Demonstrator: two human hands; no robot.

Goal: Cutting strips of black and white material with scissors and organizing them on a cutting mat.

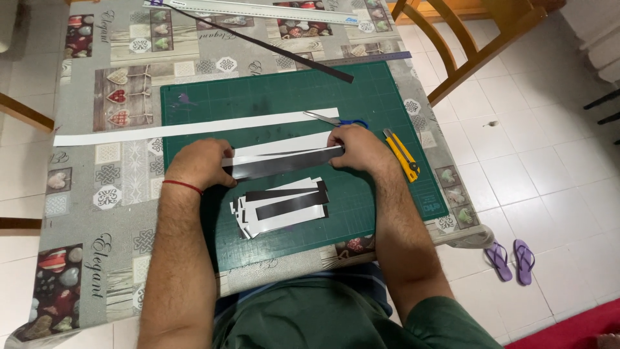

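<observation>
Black-and-white strips (284,160) pinched at both ends over the green cutting mat (387,187) — left hand (200,165) closed on the left end, right hand (358,147) closed on the right end, fingers curled down over the edges. Held low, near the middle of the mat, seemingly a few layers fanned slightly apart toward the right, dark glossy face up on the lower one, white above. Just below, apart from the hands, a stack of shorter cut pieces (281,207), black over white, edges uneven. Beyond the held strips, a long white strip (194,128) lying across the mat and out onto the patterned tablecloth (97,213). Blue-handled scissors (336,119) right behind the right hand, yellow utility knife (402,155) just beside it to the right, both untouched. Further back a thin dark strip (271,48) on a diagonal and a long metal ruler (258,10) at the far edge. Best judged as an aligning step — worth squaring one long edge first, tapping ends flush against the mat's grid lines, keeping layers flat so the glossy faces do not slide, pressing evenly from both ends rather than one
</observation>
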